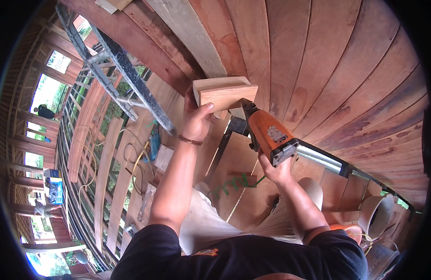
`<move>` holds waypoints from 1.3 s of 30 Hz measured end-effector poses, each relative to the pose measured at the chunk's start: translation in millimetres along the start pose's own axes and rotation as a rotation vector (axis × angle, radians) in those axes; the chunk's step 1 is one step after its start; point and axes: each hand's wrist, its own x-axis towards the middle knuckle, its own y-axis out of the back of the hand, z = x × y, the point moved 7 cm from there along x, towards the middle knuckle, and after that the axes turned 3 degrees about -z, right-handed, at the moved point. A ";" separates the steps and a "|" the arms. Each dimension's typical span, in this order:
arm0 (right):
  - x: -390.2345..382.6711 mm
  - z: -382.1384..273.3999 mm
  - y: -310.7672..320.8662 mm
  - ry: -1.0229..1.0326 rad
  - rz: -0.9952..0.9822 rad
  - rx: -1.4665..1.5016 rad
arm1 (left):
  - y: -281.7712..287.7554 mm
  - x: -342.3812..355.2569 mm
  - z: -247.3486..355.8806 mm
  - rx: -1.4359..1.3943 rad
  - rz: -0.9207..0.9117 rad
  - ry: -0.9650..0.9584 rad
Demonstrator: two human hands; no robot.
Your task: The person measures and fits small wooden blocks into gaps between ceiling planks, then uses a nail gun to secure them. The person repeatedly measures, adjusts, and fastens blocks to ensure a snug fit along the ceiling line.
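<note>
My left hand (199,120), a beaded bracelet at its wrist, grips a small piece made of short wooden boards (228,96) from its left end. The piece is held up near the plank wall (295,60). In my right hand (278,171) is an orange and black nail gun (270,130), held by its handle. Its nose lies at the lower right edge of the boards; whether it presses on them I cannot tell. A green coiled air hose (234,184) hangs below the gun.
A paint-spattered ladder (127,79) leans at the upper left. Long planks (105,182) lie across an open slatted floor on the left, near a blue power tool (154,145) and a yellow cord. A bucket (377,215) stands at lower right. Another person (45,111) is far left.
</note>
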 end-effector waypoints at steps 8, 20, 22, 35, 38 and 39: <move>-3.6 4.9 -5.9 0.021 0.010 -0.048 | 8.9 1.2 -1.4 0.061 0.033 -0.042; -10.4 27.8 0.8 -0.197 0.049 0.396 | 69.2 0.0 12.5 -0.305 0.195 -0.028; -8.3 25.8 -1.4 -0.194 -0.007 0.335 | 78.2 -5.5 9.5 -0.545 0.305 0.018; -70.5 119.7 -128.3 -0.368 -0.723 -0.682 | 53.6 16.8 -18.1 -0.670 0.019 0.182; -104.8 138.7 -139.8 -0.364 -0.850 -0.879 | 44.6 20.6 -32.9 -0.721 -0.238 0.232; -116.8 148.3 -141.5 -0.326 -0.862 -0.931 | 40.5 23.8 -37.7 -0.739 -0.348 0.254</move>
